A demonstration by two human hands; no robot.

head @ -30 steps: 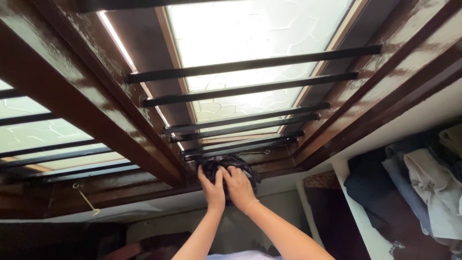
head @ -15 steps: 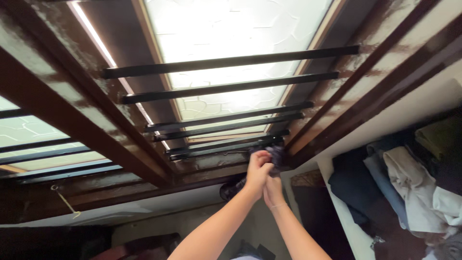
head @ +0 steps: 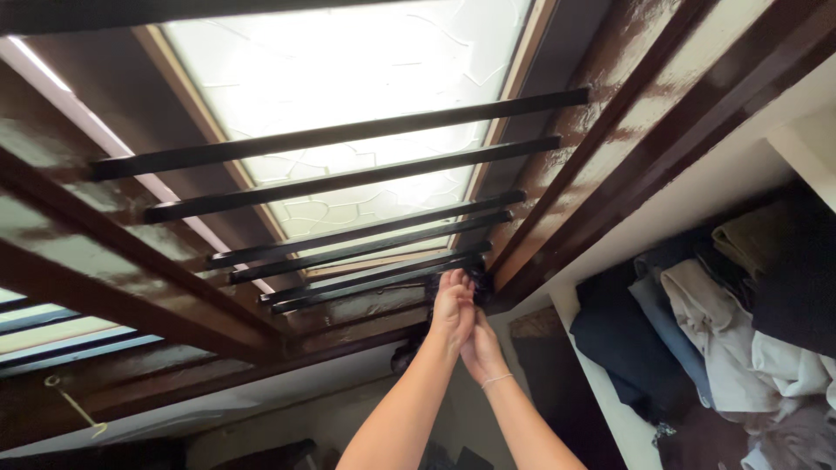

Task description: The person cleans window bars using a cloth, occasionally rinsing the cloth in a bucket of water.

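Both hands are up at the frame's middle. The left hand (head: pixel 453 306) and right hand (head: pixel 481 348) squeeze a dark cloth (head: pixel 477 283) against the lowest black window bar (head: pixel 366 283), which runs left from them.

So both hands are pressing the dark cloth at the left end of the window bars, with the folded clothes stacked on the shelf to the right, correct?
Not quite. In the head view both hands press the dark cloth at the right end of the window bars, beside the brown frame. The folded clothes are on the shelf to the right, as you said.
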